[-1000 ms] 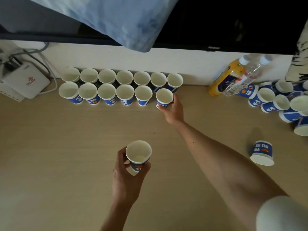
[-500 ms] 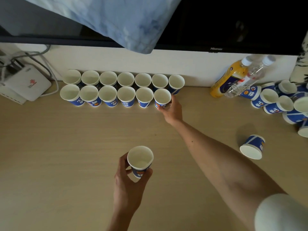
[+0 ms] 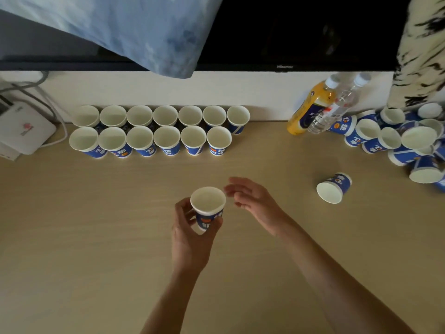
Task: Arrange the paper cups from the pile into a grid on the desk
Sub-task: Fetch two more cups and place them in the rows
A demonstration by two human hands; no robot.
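Note:
My left hand point(image 3: 190, 239) grips a blue-and-white paper cup point(image 3: 208, 208) upright above the middle of the desk. My right hand point(image 3: 252, 201) hovers just to the right of that cup, fingers relaxed and holding nothing. Two rows of upright cups stand against the back wall; the front row ends with a cup point(image 3: 218, 141) at its right. A pile of cups point(image 3: 395, 138) lies at the far right. One loose cup point(image 3: 333, 188) lies on its side between the pile and my hands.
An orange drink bottle point(image 3: 310, 107) and a clear water bottle point(image 3: 337, 107) lean against the wall near the pile. A white router box point(image 3: 24, 128) with cables sits at the left. A dark monitor point(image 3: 289, 32) hangs above, a blue cloth point(image 3: 134, 27) draped over it.
My right hand let go of the cup at the right end of the front row and drew back beside the cup in my left hand. The loose cup rolled slightly.

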